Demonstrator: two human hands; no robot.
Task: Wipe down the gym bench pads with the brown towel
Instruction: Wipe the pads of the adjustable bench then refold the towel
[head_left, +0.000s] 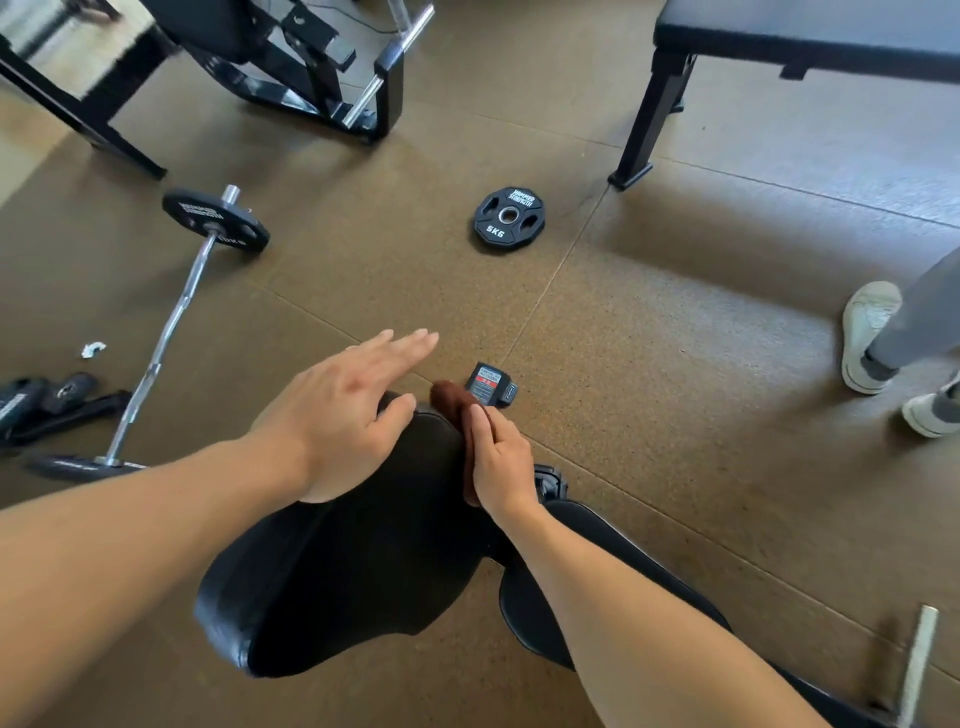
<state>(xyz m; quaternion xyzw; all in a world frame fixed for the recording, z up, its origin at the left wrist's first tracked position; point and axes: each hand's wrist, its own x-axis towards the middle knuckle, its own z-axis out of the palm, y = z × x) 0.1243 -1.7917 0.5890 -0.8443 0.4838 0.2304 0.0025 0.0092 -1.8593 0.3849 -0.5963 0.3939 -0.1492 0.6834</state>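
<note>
A black padded bench seat (358, 561) fills the lower middle of the head view. My left hand (343, 410) rests flat on the pad's far end, fingers straight and reaching past its edge. The brown towel (457, 410) is bunched against the pad's right side edge. My right hand (501, 462) presses it there, fingers mostly straight along the cloth. A second black pad (613, 561) lies under my right forearm.
A 5 kg plate (509, 215) lies on the brown floor ahead. A curl bar (171, 332) with plates is at the left. A small black device (491, 385) sits past the towel. Another bench (779, 36) stands top right. A person's white shoes (867, 332) are at the right.
</note>
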